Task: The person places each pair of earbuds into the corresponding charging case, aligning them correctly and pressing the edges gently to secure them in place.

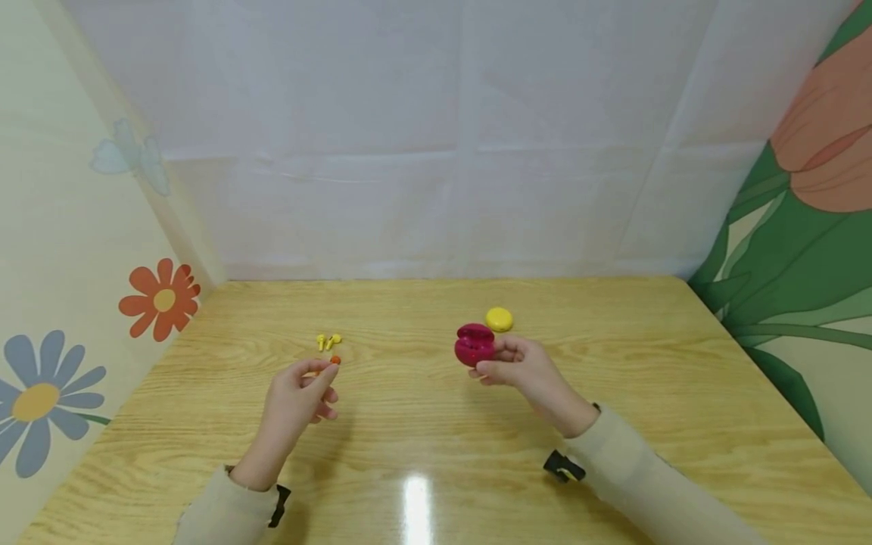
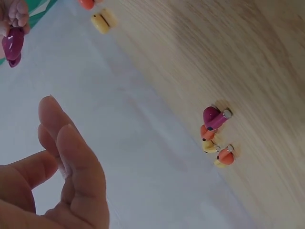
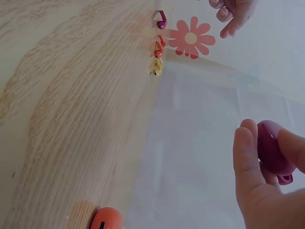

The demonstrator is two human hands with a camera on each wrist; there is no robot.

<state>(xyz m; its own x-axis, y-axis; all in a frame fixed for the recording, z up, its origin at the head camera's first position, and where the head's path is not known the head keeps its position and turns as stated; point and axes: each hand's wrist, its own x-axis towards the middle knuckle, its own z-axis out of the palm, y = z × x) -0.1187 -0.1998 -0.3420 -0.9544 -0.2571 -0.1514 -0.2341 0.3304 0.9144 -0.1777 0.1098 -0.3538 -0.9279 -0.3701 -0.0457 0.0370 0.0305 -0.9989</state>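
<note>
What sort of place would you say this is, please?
Probably a makeshift indoor booth for tabletop work, though I can't be certain: there is a wooden table, a pale sheet hanging behind it, and flowered walls on both sides.

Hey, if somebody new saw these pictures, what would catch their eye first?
Probably the open magenta case, held in the right hand near the middle of the head view. The large pink tulip picture at that view's right edge stands out too, and so do the yellow earbuds on the wooden table beyond the left hand.
</note>
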